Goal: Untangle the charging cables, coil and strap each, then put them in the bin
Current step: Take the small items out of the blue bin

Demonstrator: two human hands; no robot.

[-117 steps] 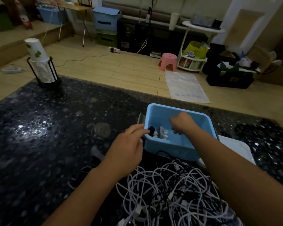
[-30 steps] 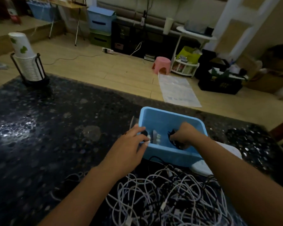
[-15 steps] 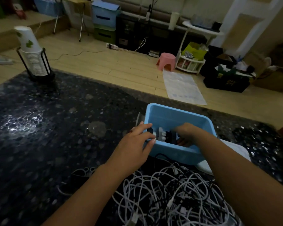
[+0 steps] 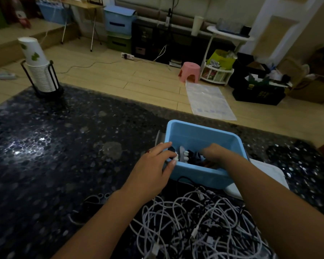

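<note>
Cables (image 4: 200,225): a white and dark tangle lay on the table (image 4: 64,146), below both wrists, just short of the bin's near wall — none of the heap looked coiled or strapped.
Bin (image 4: 202,174): light blue, directly under the right hand; a few dark and white items lay inside, between the two hands.
Left hand (image 4: 153,169): rested on the bin's near-left corner, fingers spread and nearly straight over the rim, thumb against the outer wall, gripping nothing.
Right hand (image 4: 213,153): reached down inside the bin with its fingers hidden behind the knuckles and wall — I could not tell whether it held anything.
Risk: a loop from the tangle touched the bin's near wall beneath the forearms; a withdrawing arm could probably snag it and drag more cable along.
Risk: lifting the right hand sharply might tip the light bin if the left eased off.
</note>
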